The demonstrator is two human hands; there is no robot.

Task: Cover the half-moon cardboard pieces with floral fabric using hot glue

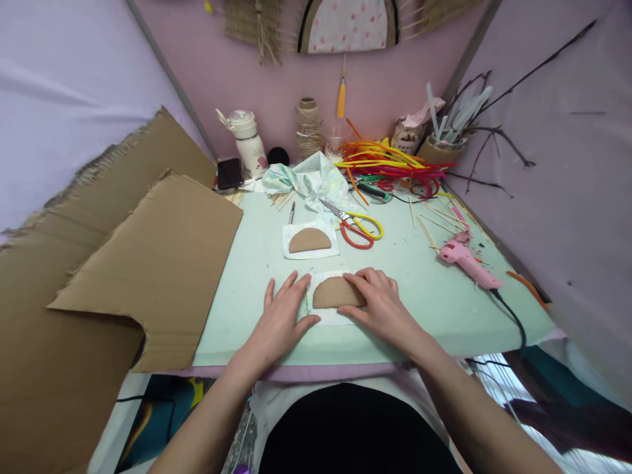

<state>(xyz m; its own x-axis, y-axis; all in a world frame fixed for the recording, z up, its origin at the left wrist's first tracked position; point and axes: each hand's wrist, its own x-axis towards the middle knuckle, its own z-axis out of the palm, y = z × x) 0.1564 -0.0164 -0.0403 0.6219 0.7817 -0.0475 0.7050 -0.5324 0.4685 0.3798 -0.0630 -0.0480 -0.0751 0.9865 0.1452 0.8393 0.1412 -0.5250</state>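
My left hand (282,318) lies flat with its fingers spread, the fingertips and thumb at the left edge of a white cloth piece (330,317). On that cloth rests a cardboard half-circle (336,293), its straight side towards me. My right hand (382,301) grips the half-circle's right end, a finger at the curved edge and the thumb at the straight edge. Just beyond, a second cardboard half-circle (309,241) sits on another white cloth piece (316,255). Scissors with red and yellow handles (358,230) lie open to its right.
Large cardboard sheets (162,263) cover the left side. A pink glue gun (469,263) with a black cord lies right, near thin sticks (424,230). Along the back stand a bottle (248,145), twine (309,128), crumpled cloth (316,181) and coloured pipe cleaners (385,158).
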